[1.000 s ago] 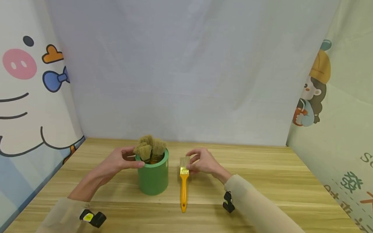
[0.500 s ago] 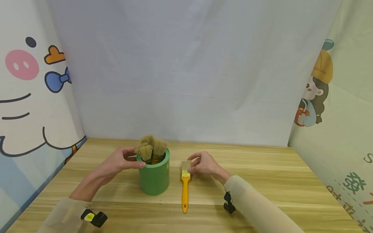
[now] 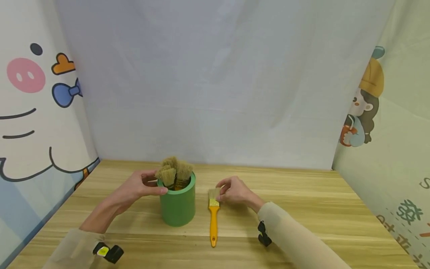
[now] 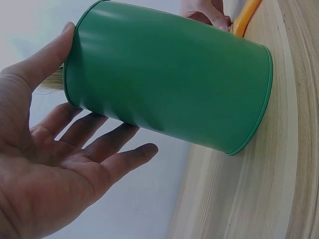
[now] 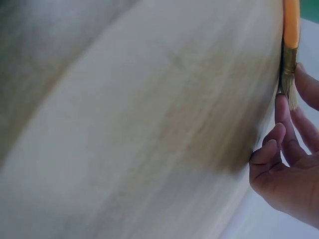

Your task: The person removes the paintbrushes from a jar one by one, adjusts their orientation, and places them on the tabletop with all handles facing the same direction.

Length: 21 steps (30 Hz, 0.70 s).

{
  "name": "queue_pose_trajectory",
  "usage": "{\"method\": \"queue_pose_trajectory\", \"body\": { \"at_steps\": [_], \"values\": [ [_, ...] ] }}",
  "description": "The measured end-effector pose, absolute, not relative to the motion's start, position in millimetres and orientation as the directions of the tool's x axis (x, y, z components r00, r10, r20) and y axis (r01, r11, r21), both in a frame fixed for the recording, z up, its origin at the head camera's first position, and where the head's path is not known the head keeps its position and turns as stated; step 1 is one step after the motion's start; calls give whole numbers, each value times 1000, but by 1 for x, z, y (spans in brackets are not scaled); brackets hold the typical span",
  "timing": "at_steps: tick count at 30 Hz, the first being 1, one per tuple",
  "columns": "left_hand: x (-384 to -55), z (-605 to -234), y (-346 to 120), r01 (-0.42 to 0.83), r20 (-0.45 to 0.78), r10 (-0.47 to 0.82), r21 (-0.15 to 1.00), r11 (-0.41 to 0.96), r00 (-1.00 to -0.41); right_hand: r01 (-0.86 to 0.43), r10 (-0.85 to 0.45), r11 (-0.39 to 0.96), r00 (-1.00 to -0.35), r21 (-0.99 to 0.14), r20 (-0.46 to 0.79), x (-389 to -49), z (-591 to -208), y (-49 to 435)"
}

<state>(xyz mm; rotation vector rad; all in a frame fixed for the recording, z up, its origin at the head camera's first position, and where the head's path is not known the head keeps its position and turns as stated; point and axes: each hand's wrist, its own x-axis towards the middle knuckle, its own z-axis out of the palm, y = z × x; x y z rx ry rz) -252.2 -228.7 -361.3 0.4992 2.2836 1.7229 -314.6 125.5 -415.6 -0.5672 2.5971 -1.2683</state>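
A green cylindrical pot (image 3: 178, 209) stands upright on the table, holding several paintbrushes (image 3: 168, 175) with their pale bristles up. My left hand (image 3: 141, 185) grips the pot near its rim. The left wrist view shows the thumb (image 4: 52, 52) on one side and the fingers (image 4: 82, 129) along the other. To the right of the pot lies a flat paintbrush (image 3: 213, 220), its yellow handle toward me. My right hand (image 3: 235, 191) pinches it at the bristles. In the right wrist view the thumb (image 5: 308, 87) and fingertips are on either side of the bristles (image 5: 290, 92).
The light wooden table (image 3: 295, 201) extends to both sides and in front of the hands. A pale curtain (image 3: 215, 82) hangs behind its far edge. Printed cloths with cartoon figures flank it at left and right.
My right hand has come down a little, and the bristle end of the paintbrush has dropped with it. My left hand keeps its grip on the pot.
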Motion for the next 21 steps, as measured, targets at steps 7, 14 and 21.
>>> {"method": "queue_pose_trajectory", "body": {
  "at_steps": [7, 14, 21],
  "values": [
    [-252, -361, -228, 125, 15, 402, 961, 248, -915, -266, -425, 571, -905, -777, -3, -316, -416, 126],
    [-250, -362, -227, 122, 14, 401, 962, 245, -916, -274, -404, 593, -915, -757, 14, -312, -414, 127],
    [-251, -362, -229, 116, 10, 396, 963, 243, -918, -355, -424, 587, -900, -728, 97, -306, -398, 129]
  ]
}}
